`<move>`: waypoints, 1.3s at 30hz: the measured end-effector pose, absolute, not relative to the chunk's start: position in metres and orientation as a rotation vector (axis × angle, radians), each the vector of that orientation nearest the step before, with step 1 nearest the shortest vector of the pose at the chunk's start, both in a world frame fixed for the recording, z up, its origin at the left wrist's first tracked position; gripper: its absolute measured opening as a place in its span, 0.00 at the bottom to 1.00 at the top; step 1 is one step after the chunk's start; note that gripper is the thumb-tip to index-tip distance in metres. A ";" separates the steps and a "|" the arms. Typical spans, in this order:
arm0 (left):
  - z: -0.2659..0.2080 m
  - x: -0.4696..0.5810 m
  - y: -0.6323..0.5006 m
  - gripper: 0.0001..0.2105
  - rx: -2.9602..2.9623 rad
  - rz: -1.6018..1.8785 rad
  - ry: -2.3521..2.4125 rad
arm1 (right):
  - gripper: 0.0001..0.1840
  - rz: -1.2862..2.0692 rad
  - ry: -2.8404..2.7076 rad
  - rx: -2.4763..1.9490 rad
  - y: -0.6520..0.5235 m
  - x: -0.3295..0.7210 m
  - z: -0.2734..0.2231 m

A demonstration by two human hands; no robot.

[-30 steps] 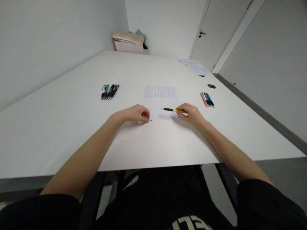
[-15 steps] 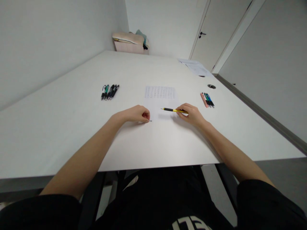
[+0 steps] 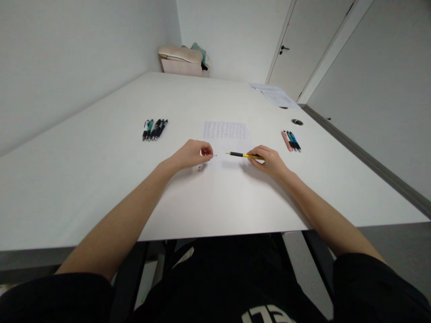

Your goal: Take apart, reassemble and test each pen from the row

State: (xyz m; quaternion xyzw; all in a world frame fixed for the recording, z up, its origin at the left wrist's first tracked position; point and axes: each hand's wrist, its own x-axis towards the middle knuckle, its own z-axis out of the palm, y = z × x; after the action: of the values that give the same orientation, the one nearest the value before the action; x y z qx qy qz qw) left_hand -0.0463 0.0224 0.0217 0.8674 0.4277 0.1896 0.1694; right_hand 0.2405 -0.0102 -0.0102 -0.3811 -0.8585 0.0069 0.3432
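My right hand is closed on a mechanical pencil or pen with a yellow barrel, a black grip and a thin grey tip that points left. It is held level, a little above the paper. Just left of that tip, my left hand pinches a tiny thin piece between thumb and fingertips. Only its end shows, so its kind is unclear. Under the left hand, a small silvery piece rests on the surface.
Several dark and green pens lie in a row at left. Blue and green pens lie at right beside a pink strip-like item. Further back are paper sheets and a round table fitting. A pale wall borders the left side.
My left hand has risen from the table, bringing the tiny piece level with the pencil tip. The small silvery piece beneath it now shows. My right hand has stayed still.
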 end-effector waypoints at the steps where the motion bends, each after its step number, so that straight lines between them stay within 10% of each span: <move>1: 0.021 -0.045 0.022 0.08 2.463 0.558 1.214 | 0.06 0.021 -2.233 -0.986 -0.011 0.240 -0.010; 39: 0.016 -0.029 0.013 0.08 2.478 0.693 1.048 | 0.08 0.007 -2.299 -0.946 -0.015 0.232 -0.009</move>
State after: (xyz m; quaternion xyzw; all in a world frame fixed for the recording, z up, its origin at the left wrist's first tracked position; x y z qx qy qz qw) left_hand -0.0286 0.0131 0.0158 0.8773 0.3710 0.2453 0.1804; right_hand 0.2324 -0.0150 -0.0091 -0.3604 -0.8755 0.0025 0.3218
